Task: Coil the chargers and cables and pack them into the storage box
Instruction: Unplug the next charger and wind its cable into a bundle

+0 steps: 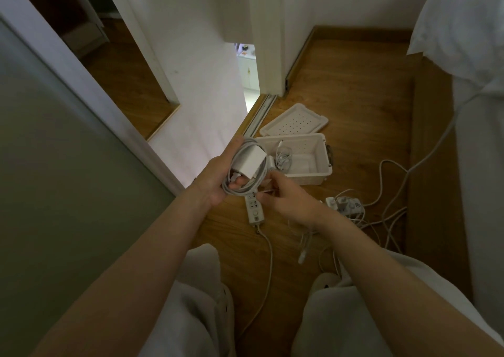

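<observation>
My left hand (219,176) grips a white square charger (251,163) with its grey cable (240,188) coiled around it, held above the floor. My right hand (283,195) pinches the loose end of that cable just below the coil. Behind them the white storage box (319,163) stands open on the wooden floor, with a small coiled white cable (283,157) inside at its left end. The box's perforated lid (294,122) lies behind it.
A white power strip (255,210) lies on the floor under my hands, its cord trailing toward me. A second strip with plugs (345,205) and several tangled white cables (387,214) lie to the right. A bed (480,111) flanks the right, a sliding door the left.
</observation>
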A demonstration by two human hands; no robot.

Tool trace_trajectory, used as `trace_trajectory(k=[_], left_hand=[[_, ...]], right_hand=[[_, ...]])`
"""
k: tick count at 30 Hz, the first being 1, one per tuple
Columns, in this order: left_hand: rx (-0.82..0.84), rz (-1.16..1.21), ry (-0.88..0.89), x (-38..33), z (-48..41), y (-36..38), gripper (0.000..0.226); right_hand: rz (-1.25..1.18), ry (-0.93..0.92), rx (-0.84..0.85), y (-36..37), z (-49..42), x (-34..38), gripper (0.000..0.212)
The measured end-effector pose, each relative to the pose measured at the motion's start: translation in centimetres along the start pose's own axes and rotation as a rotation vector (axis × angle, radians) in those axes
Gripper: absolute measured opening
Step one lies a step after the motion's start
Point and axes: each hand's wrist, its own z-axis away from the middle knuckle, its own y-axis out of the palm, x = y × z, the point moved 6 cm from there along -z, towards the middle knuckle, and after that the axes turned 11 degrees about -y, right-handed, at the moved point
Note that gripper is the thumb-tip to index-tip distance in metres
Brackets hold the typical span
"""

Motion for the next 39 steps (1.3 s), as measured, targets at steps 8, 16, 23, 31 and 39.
trace_trajectory(k=[8,16,23,31,39], left_hand=[[0.267,0.003,-0.223,0.8,1.0,1.2,0.05],[0.02,-0.148,-0.214,1.0,1.3,0.9,0.053],[-0.483,-0.594,0.077,-0.9,2.1,0.6,0.046],[-0.453,-0.633,0.428,-1.6,3.1,1.8,0.023],[-0.263,-0.725,0.182,-0.8,1.9,0.4,0.034]], right_hand=[[-0.077,-0.073,-0.074,-0.2,0.4,1.3,0.018],[-0.035,-0.059,-0.035,0.7,0.4,0.6,0.021],[-0.078,-0.003,-0.083,1.6,0.1,0.2,0.015],[-0.111,0.121,-0.191,0.8,0.0,0.1,0.026],[-0.138,0.004,-0.001,1.2,0.5,0.3,0.016]])
